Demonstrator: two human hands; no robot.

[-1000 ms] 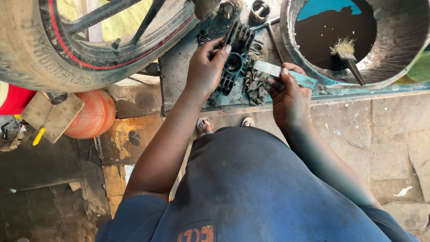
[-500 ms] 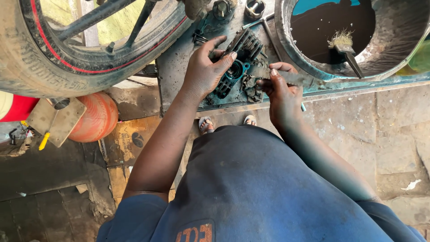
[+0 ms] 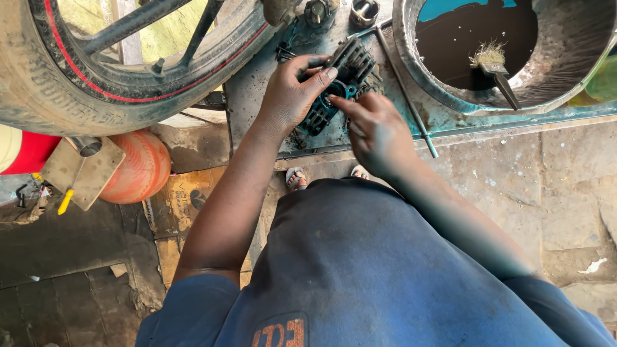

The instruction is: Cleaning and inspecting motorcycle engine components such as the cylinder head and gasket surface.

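1. Fingers of our left hand [image 3: 290, 96] are wrapped over the far edge of a dark finned engine part [image 3: 340, 80], gripping it.
2. Our right hand [image 3: 376, 132] pinches its fingertips against the part's near side; we cannot tell whether they hold anything.
3. The part lies on the greasy metal bench [image 3: 257, 96], between a motorcycle wheel [image 3: 96, 71] on the left and a round basin [image 3: 565, 71] holding a brush [image 3: 495, 64] on the right.

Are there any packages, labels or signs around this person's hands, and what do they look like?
Flattened cardboard: on the ground below the left arm, brown, with dark print.
Shirt print: bottom edge, orange letters on blue cloth.
Tyre: upper left, raised lettering moulded in the grey sidewall.
No screens or signs. The left hand and right hand hold a dark finned engine part, unlabelled.
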